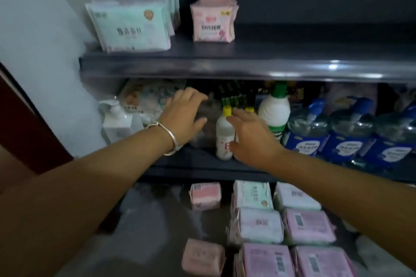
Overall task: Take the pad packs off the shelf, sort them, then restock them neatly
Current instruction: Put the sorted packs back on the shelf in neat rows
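1. Mint-green plastic pad packs (132,27) and pink ones (212,21) stand upright, facing out, on the dark metal upper shelf (247,67).
2. More pink and lilac packs (308,225) lie flat below.
3. Left hand (183,117) curls round a blurred grey pack (210,114); right hand (252,139), fingers spread, touches a white yellow-capped bottle (225,135).

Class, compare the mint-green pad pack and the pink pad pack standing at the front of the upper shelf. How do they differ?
The mint-green pad pack is wider and pale green; the pink pad pack is narrower and pink. The green one stands at the shelf's left end, the pink one to its right. Both stand upright, facing out, with more matching packs behind them.
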### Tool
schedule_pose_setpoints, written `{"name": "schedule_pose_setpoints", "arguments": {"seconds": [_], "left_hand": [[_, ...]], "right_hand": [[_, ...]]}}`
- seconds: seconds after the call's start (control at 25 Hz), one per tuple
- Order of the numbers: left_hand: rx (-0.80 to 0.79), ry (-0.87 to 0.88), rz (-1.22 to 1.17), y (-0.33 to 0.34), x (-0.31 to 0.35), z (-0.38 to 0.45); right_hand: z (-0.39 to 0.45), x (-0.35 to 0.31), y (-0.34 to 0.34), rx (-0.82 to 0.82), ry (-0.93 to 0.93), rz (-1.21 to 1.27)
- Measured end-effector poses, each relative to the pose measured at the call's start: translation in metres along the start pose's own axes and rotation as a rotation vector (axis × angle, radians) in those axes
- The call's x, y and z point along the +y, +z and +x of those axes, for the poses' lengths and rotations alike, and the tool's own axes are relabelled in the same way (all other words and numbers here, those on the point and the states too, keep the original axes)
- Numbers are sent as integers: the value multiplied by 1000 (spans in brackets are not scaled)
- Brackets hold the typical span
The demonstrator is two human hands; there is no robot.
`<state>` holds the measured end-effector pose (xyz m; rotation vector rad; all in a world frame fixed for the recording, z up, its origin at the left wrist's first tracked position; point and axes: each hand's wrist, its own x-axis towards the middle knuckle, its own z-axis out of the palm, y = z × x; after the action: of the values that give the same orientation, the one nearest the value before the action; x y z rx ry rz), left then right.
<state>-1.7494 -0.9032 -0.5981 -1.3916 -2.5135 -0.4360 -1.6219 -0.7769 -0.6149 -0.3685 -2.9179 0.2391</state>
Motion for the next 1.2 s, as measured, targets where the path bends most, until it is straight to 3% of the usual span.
{"name": "schedule_pose_setpoints", "arguments": {"seconds": [0.28,0.52,0.72,1.0,1.2], "left_hand": [[-487,-5,38,121,-23,-69],[-664,-55,-22,202,-51,-100],[-722,-85,-50,239,-69,-122],[-726,-91,-173,261,-77,-144],[-830,55,-160,262,-67,-158]], "right_hand": [[-24,9,144,-463,-38,102],[4,1,239,-701,-64,28],[22,6,288,-717,-22,-107],[32,0,315,-560,-105,-466],[23,-3,315,-567,-23,-333]]}}
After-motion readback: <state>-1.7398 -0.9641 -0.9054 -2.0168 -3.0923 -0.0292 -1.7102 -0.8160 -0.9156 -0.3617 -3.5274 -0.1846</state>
